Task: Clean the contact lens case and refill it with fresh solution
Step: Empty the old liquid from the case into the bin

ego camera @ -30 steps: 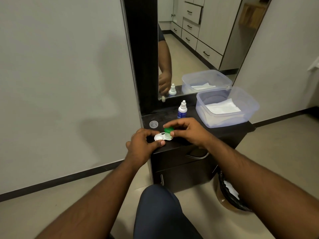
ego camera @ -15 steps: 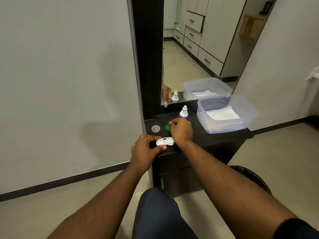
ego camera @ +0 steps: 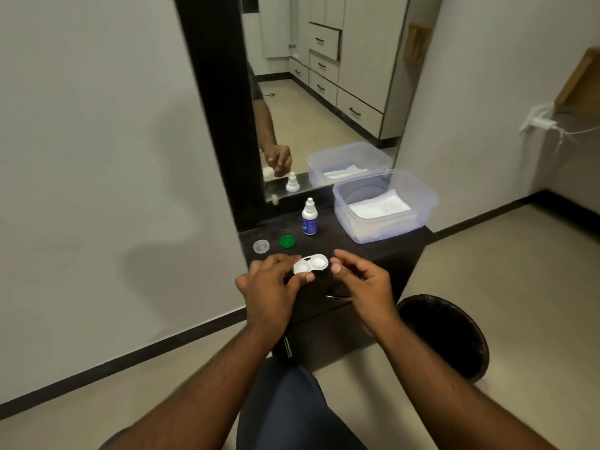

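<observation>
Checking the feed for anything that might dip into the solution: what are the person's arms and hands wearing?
Nothing shows on either. The left hand and right hand are bare: no gloves, rings or watch visible. Both forearms are uncovered up to the frame's lower edge, where a dark sleeve edge may show by the left arm.

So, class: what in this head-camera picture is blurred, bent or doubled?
Head view: the wide lens bends the mirror frame and walls; the mirror doubles the solution bottle and plastic tub; the lens case is sharp, the forearms slightly soft.
</observation>
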`<state>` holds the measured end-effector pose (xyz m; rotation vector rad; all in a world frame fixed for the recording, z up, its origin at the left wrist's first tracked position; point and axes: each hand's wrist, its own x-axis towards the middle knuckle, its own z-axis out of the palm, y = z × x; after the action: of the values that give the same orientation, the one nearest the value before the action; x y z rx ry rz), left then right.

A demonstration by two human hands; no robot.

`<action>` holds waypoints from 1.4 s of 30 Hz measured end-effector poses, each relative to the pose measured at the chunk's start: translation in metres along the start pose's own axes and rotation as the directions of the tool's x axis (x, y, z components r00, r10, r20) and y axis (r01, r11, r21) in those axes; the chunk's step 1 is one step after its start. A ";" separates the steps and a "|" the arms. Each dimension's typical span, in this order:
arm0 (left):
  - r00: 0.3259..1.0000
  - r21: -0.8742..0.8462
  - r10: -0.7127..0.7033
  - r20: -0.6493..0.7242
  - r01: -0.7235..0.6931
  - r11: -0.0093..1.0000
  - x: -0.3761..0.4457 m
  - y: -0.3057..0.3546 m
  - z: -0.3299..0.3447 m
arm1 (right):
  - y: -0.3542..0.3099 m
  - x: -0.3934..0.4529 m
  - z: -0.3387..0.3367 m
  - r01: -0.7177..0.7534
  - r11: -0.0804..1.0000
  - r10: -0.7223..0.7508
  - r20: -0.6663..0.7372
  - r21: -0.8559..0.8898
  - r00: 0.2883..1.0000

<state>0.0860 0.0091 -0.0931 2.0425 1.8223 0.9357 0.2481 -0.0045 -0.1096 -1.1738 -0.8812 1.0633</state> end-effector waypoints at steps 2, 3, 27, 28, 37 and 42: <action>0.999 -0.082 0.041 0.030 -0.038 0.996 0.000 0.021 0.008 | -0.004 -0.003 -0.013 -0.068 0.974 0.063 0.033 0.215 0.997; 0.997 -0.116 0.063 0.046 -0.057 0.992 0.001 0.031 0.012 | -0.006 -0.004 -0.019 -0.082 0.956 0.074 0.041 0.283 0.996; 0.797 0.050 0.306 0.521 -0.386 0.921 0.074 0.168 0.148 | -0.013 0.029 -0.259 -0.060 0.988 -0.011 -0.457 -0.140 0.890; 0.794 0.089 0.296 0.531 -0.399 0.912 0.076 0.165 0.154 | -0.010 0.034 -0.265 -0.071 0.967 -0.047 -0.443 -0.246 0.895; 0.684 0.280 0.336 0.648 -0.624 0.729 0.086 0.153 0.175 | 0.016 0.077 -0.281 -0.073 0.552 -0.099 -0.153 -0.831 0.983; 0.719 0.263 0.369 0.590 -0.602 0.754 0.084 0.150 0.168 | 0.003 0.095 -0.269 0.075 0.172 -0.026 0.071 -0.982 0.997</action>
<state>0.3084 0.0991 -0.1108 2.8055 1.2721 -0.0016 0.5282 0.0126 -0.1632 -2.1951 -1.7733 0.2777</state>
